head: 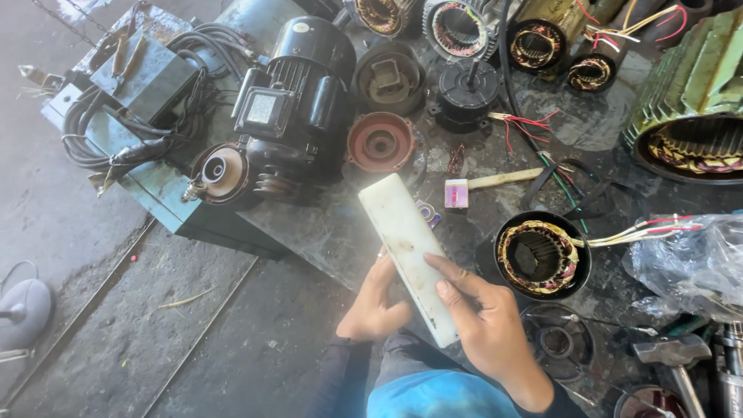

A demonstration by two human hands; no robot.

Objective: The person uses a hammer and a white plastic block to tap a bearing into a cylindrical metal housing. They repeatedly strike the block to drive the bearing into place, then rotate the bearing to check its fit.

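Both hands are gripping a white plastic block (408,251): left hand (374,303) cupping underneath, right hand (484,317) pinching its lower edge. It looks stiff, light, slightly slick; holding mid-length seems steadiest.

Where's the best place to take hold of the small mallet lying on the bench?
Grip the mallet by its wooden handle, coming from above on the right. The handle lies flat, points right, and is bare, while the head sits close to the white block.
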